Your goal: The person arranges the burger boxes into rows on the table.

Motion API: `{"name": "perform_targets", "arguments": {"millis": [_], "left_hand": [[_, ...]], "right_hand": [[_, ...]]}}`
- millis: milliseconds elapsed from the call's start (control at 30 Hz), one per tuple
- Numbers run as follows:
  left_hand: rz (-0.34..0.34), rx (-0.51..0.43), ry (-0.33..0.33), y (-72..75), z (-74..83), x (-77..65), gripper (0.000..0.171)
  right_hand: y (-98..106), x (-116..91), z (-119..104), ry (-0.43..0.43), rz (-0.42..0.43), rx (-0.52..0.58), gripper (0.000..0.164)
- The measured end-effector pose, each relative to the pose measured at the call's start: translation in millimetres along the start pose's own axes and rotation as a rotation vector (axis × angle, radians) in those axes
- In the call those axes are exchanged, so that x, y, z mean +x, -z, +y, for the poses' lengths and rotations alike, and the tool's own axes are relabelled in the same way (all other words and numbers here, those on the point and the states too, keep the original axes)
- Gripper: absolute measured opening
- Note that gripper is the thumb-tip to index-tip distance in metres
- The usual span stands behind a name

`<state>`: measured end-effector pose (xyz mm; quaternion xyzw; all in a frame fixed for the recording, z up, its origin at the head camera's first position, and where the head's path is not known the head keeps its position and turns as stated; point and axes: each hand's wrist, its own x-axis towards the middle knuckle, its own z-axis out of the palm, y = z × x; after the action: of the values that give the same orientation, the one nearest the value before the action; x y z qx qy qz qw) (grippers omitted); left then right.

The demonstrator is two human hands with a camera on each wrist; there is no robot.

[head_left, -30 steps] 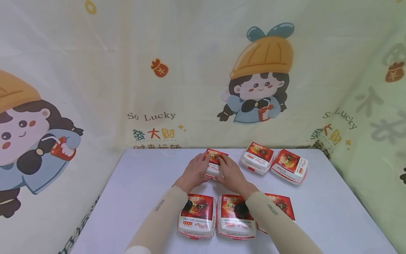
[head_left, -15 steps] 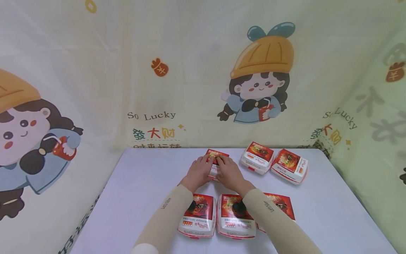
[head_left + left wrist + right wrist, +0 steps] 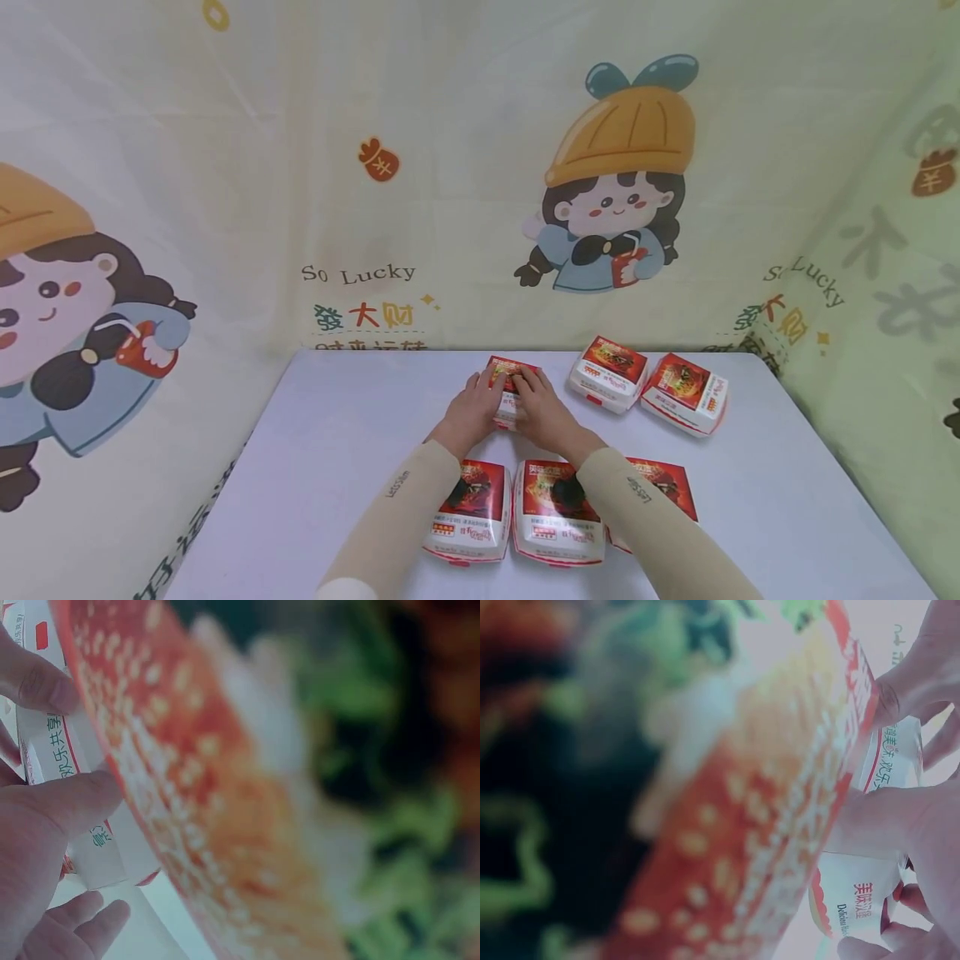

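Observation:
Both hands flank a red-and-white hamburger box (image 3: 513,365) at the back middle of the table. The left hand (image 3: 472,411) grips its left side, and the right hand (image 3: 546,417) grips its right side; fingertips of both reach over its top. In the left wrist view, the thumb and a finger of the left hand (image 3: 37,832) touch the white, green-lettered side of this hamburger box (image 3: 52,742). On the right, the fingers of the right hand (image 3: 930,825) lie against the box side. Its lower part is partly hidden by the hands.
Nearer the person, a left box (image 3: 480,517), a middle box (image 3: 555,529) and a right box (image 3: 667,483) form a row under the forearms. Two more boxes (image 3: 609,367) stand at the back right, side by side. A printed curtain (image 3: 465,208) rises behind the white table (image 3: 322,433).
The left hand has shifted a little to the right and its fingers have closed in on the box. The held box has come slightly nearer the person. The other boxes have not moved.

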<state>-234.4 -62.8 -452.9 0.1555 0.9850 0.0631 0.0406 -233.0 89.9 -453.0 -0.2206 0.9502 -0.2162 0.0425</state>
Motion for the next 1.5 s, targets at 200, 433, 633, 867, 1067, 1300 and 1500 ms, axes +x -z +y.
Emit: {"name": "perform_targets", "arguments": {"millis": [200,433,633,867,1067,1300,1500], "left_hand": [[-0.012,-0.079,0.013,-3.6,-2.2,1.6,0.078],[0.002,-0.173,0.005,-4.6,-5.8,-2.1,0.075],[0.035,-0.168,-0.026,-2.8,-8.8,-9.9,0.074],[0.081,-0.077,-0.053,2.9,-12.4,-16.7,0.072],[0.099,-0.041,-0.046,10.6,-14.0,-23.8,0.073],[0.129,-0.016,-0.042,16.1,-16.3,-32.6,0.068],[0.122,-0.048,-0.014,17.7,-21.6,-38.7,0.067]], "right_hand": [[0.4,0.7,-1.7,-0.030,-0.032,0.030,0.074],[2.5,-1.7,-2.3,0.012,-0.031,0.051,0.071],[3.9,-2.2,-1.0,0.098,-0.006,0.041,0.065],[6.7,-0.2,-0.8,0.194,0.023,0.006,0.063],[9.8,-0.3,-5.4,0.206,0.030,0.023,0.066],[11.7,-4.5,-11.8,0.157,0.016,0.065,0.070],[11.9,-7.0,-17.5,0.073,-0.016,0.099,0.078]]}}
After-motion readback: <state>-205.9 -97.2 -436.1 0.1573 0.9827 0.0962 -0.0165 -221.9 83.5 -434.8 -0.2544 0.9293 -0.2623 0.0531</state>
